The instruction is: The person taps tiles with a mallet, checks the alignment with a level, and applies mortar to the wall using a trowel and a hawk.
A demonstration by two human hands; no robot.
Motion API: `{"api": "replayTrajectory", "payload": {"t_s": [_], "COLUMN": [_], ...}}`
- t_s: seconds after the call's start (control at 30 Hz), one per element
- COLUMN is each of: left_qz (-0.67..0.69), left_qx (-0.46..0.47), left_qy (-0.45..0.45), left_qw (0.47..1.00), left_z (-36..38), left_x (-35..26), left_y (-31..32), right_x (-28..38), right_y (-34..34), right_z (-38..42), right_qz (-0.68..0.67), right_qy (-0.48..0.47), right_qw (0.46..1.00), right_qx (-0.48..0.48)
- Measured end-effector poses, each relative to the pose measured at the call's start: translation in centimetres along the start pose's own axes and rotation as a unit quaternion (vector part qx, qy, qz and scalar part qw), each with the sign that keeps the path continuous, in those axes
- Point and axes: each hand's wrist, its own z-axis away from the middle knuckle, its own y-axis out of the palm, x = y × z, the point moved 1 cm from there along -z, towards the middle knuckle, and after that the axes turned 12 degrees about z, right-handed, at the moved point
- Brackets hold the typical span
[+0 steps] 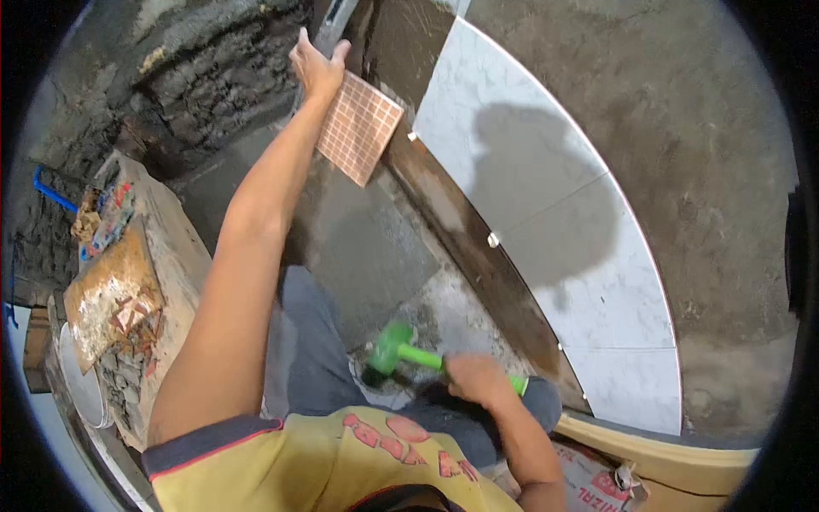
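My left hand (317, 70) is stretched far forward, gripping a grey metal bar (338, 24), perhaps a level; the undersides of its fingers are hidden. Just below that wrist lies a small brown tile with a grid of squares (360, 128), tilted against the step's edge. Close to my lap, my right hand (478, 378) is closed round the handle of a green rubber mallet (391, 348). The mallet's head points left, above the floor. A curved row of white marbled tiles (546, 196) with a pale rim lies to the right, my head's shadow across it.
Small white spacers (492, 241) sit along the tiles' inner edge, above a brown riser (461, 213). Grey mortar (717, 213) spreads at right. A rough wall (222, 77) is at upper left. A cluttered ledge (183, 230) and white bucket (81, 375) stand left; a printed bag (589, 478) lies lower right.
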Motion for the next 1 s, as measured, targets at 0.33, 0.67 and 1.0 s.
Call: {"api": "replayTrajectory", "payload": {"t_s": [0.33,0.67,1.0], "left_qz": [0.185,0.360,0.328], "left_qx": [0.019,0.136,0.156], "left_qy": [-0.057,-0.279,-0.194], "left_qw": [0.981,0.880,0.911], "left_z": [30.4,30.4,30.8], "left_x": [-11.8,-18.3,-18.9], "left_y": [6.8,5.4,5.5], "right_x": [-1.9,-5.9,-5.5], "right_y": [-13.3,-24.8,-28.5], "right_z": [1.0,-8.8,-13.9], "right_qz": [-0.141,0.285,0.347], "right_qy": [0.227,0.116,0.171], "right_qw": [0.918,0.928,0.916], "right_qx": [-0.294,-0.209,-0.105]}}
